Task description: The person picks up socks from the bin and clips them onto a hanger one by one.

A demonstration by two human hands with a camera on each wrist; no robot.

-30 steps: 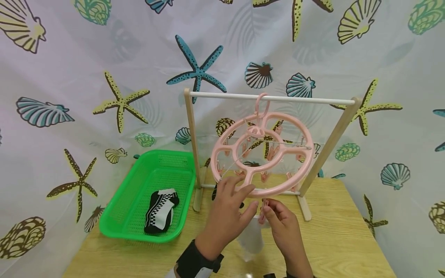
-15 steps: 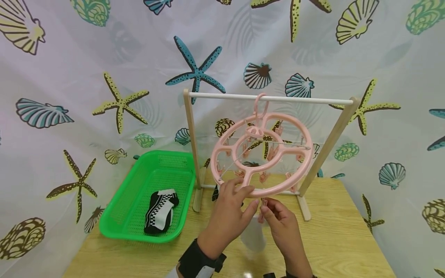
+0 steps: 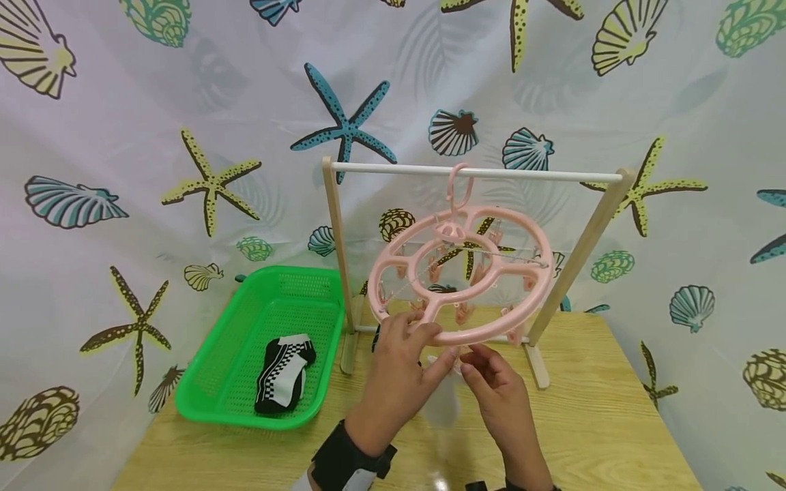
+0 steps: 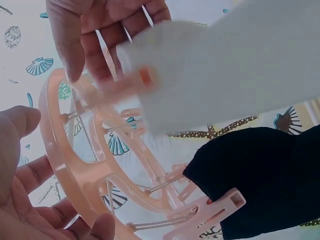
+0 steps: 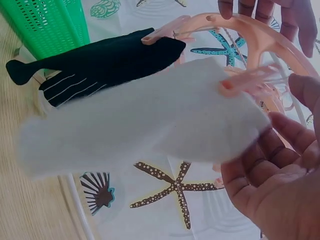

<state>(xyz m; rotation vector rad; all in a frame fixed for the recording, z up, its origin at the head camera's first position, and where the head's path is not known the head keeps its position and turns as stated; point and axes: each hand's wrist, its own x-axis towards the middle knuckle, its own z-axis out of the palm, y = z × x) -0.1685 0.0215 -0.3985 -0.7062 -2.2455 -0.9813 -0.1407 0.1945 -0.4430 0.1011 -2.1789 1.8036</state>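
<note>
A round pink sock-drying hanger (image 3: 522,317) hangs by its hook from a white rail, pink clothespins dangling beneath it. My left hand (image 3: 393,382) has its fingers at the ring's near rim, thumb held apart. Below the rim is my right hand (image 3: 506,409), fingers loosely bent and apart beside a pink clothespin (image 5: 252,82). That clothespin bites the edge of a white sock (image 5: 115,125), which hangs down and is partly hidden by my hands in the head view. Next to it, a black sock with white stripes (image 5: 110,62) hangs from another clothespin (image 4: 225,207).
At the left on the wooden table (image 3: 589,429) sits a green plastic basket (image 3: 190,382) with black-and-white checkered socks (image 3: 285,375) inside. Wooden posts (image 3: 577,273) carry the white rail (image 3: 552,175). A curtain with shells and starfish hangs behind.
My right fingers have come off the clothespin they pinched, and it now holds the white sock. The hanger's ring has shifted and tilted slightly; my left hand has moved a little left.
</note>
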